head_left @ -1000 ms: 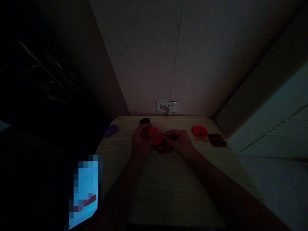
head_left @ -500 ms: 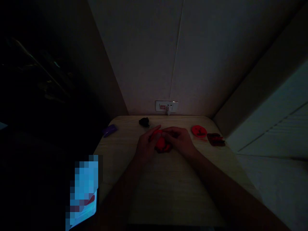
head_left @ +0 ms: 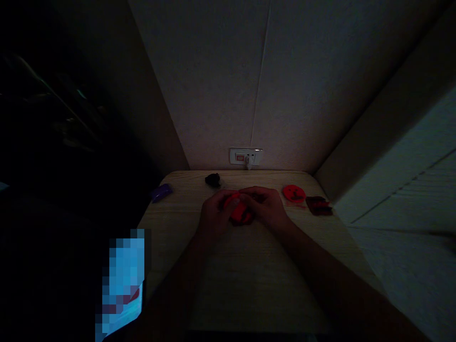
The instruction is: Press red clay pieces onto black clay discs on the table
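In the dim middle of the wooden tabletop, both hands meet over a bright red piece [head_left: 238, 212] with darker red edges; it looks like modelling clay, but the light is too low to be sure. My left hand [head_left: 214, 213] curls around its left side, thumb pressed on top. My right hand [head_left: 268, 207] pinches at its upper right, the fingertips close to the left thumb. The fingers hide much of the piece. Behind the left hand lies a black lump [head_left: 213, 180]. To the right sits a flat red disc [head_left: 294, 193] with dark marks on it.
A dark red packet or tray [head_left: 319, 205] lies near the table's right edge, a shiny purple packet [head_left: 161, 193] at the left. A wall socket [head_left: 245, 156] with a plug is just behind the table [head_left: 260, 285]. A lit, pixelated screen [head_left: 124, 285] stands at lower left.
My left hand has moved right and closed in around the red piece, which was partly raised before and now sits lower between both hands. My right hand stays nearly in place.
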Tool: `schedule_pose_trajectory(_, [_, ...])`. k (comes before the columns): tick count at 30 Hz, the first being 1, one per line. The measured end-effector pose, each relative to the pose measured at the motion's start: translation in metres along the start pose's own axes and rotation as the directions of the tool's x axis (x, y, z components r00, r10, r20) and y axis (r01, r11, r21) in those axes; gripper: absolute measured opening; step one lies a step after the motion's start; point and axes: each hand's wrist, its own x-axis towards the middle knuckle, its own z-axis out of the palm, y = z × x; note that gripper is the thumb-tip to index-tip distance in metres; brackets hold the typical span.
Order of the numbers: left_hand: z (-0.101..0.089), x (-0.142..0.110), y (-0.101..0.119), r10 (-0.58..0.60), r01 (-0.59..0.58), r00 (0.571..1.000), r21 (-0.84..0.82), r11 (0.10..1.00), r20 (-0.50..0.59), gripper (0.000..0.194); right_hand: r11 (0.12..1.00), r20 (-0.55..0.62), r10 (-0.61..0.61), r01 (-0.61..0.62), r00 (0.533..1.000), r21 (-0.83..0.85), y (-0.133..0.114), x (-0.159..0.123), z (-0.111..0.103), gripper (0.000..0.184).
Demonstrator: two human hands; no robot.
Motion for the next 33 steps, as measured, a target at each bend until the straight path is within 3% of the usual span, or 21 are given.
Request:
schedule_pose_trajectory(7, [-0.0029, -0.0022, 0.0002, 0.039, -0.037, 0.999, 0.144, 0.989, -0.014, 0.027, 0.997, -0.056, 0.011, -0.015, 0.998, -0.075, -0.0030, -0.0042, 0.0021, 0.025])
schedule_pose_trajectory(13, [-0.0020, -0.0020, 0.0028, 0.029, -0.027, 1.000, 0.135, 0.990, -0.010, 0.028, 0.997, -0.102, 0.004, -0.011, 0.995, -0.071, 0.0009, -0.0029, 0.0046, 0.021])
schedule_pose_trajectory(22, [-0.0054, -0.0017, 0.0021, 0.059, -0.061, 0.998, 0.141, 0.988, 0.017, 0.030, 1.000, 0.023, 0.015, -0.015, 1.000, -0.013, -0.0004, -0.0016, 0.0014, 0.027])
schedule_pose_trajectory(33, [-0.0075, -0.0003, 0.0023, 0.046, -0.045, 0.999, 0.220, 0.974, 0.003, 0.024, 1.000, -0.013, 0.010, -0.010, 1.000, -0.011, 0.0032, 0.0032, -0.0024, 0.025])
